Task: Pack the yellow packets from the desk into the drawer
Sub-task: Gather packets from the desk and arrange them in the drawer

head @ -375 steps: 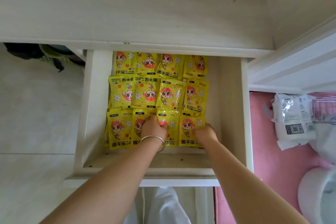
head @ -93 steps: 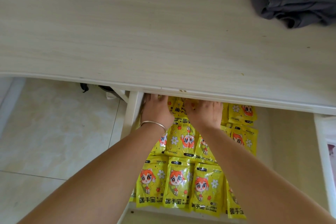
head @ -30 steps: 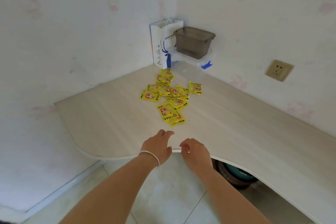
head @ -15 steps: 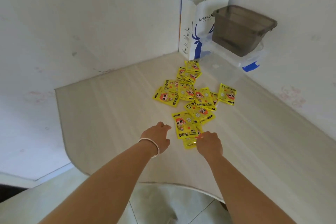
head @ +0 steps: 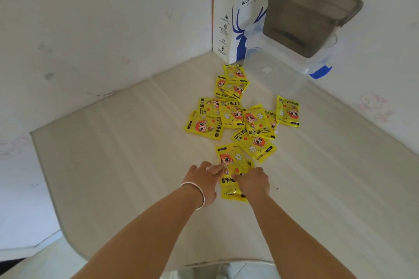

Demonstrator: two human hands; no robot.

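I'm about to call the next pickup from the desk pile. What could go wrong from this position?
1. The nearest packets overlap, and the left hand and right hand both rest on them, so a pull may bring up several or let one slip loose.
2. The rest of the yellow packets lie further back towards the paper bag and clear box, so sweeping them in could knock either.

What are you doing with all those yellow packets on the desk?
A person is gathering yellow packets scattered on a pale desk to pack them away. Both hands have reached the nearest packet: the left hand touches it with straight fingers, and the right hand rests on its lower part. Nothing is lifted yet.
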